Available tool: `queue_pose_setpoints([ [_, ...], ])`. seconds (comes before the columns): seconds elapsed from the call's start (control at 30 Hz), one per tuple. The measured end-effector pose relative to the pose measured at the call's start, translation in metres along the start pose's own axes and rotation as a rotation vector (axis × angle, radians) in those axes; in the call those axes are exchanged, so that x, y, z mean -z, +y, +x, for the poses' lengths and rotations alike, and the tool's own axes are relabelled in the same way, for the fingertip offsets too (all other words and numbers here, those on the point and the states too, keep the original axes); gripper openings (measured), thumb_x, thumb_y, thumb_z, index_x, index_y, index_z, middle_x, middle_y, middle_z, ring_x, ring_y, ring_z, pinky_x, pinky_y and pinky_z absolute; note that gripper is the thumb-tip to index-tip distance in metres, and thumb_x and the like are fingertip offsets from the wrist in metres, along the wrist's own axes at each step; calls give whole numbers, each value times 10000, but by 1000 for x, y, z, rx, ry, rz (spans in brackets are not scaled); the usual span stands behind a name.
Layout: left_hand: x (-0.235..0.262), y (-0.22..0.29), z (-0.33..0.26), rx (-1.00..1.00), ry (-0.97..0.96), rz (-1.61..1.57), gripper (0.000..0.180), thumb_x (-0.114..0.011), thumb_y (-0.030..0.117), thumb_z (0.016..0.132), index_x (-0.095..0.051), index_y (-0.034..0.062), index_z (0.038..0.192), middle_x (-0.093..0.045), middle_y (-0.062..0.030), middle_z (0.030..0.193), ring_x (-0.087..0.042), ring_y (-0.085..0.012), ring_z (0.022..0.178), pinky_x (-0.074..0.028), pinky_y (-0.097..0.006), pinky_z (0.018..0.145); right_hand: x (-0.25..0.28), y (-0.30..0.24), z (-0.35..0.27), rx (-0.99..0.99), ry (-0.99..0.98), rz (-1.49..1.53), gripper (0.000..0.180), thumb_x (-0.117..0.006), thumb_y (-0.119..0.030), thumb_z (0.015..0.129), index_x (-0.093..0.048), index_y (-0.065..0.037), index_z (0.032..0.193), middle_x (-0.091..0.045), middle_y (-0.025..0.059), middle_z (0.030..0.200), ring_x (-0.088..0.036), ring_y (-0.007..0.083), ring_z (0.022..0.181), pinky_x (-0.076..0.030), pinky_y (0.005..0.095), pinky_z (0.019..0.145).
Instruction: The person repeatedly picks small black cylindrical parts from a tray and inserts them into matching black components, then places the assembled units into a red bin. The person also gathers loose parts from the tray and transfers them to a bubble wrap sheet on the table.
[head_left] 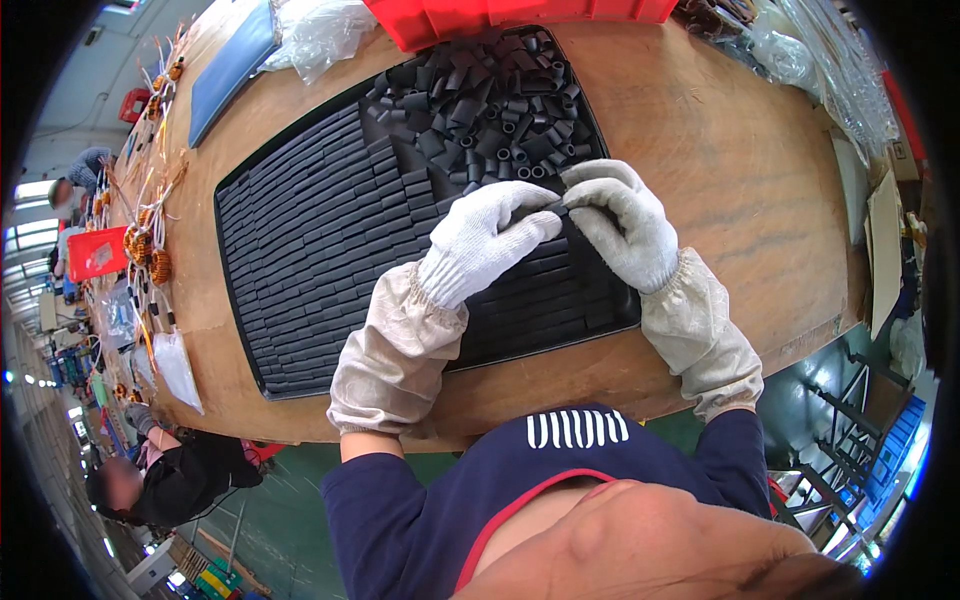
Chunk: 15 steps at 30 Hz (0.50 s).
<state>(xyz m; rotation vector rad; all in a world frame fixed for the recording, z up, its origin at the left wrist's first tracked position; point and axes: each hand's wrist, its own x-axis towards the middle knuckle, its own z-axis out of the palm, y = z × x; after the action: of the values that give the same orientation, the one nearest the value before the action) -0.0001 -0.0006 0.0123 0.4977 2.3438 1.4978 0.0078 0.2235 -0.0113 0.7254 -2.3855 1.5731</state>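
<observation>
A black tray (pixel 250 330) lies on the wooden table, filled with neat rows of dark grey tube pieces (pixel 320 220). A loose heap of the same short tubes (pixel 490 100) sits at its far end. My left hand (pixel 485 240), in a white knit glove, rests on the rows near the tray's middle right, fingers pressed flat on the pieces. My right hand (pixel 625 220), also gloved, meets it fingertip to fingertip and pinches a dark tube piece (pixel 556 208) at the edge of the heap. Beige sleeve covers wrap both forearms.
A red bin (pixel 500 15) stands beyond the tray, with clear plastic bags (pixel 320 35) to its left and more bags (pixel 820 60) at the right. A blue pad (pixel 235 65), copper coils (pixel 150 255) and a red box (pixel 95 252) line the left. Another person (pixel 160 480) sits at lower left.
</observation>
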Motion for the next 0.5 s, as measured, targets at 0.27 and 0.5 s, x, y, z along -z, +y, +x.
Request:
queue_pose_setpoints([
  [0.27,36,8,-5,40,313,-156,233,-715,88,947,-734,17,1168,-691,-60,1033,-664,-115,908,-536,-261,794,-5,9,-4,-53,88,10,305,-731,-15,879,-680,-20,1179,-663,176,1197,-671,339,1094,-537,385,940],
  [0.5,37,-14,0,-228,258,627,238,-849,207,769,-819,143,997,-688,-90,1014,-614,-294,1035,-502,-406,909,-5,13,-4,-95,18,-51,272,-657,57,917,-666,6,1184,-638,140,1235,-668,230,1106,-537,330,966],
])
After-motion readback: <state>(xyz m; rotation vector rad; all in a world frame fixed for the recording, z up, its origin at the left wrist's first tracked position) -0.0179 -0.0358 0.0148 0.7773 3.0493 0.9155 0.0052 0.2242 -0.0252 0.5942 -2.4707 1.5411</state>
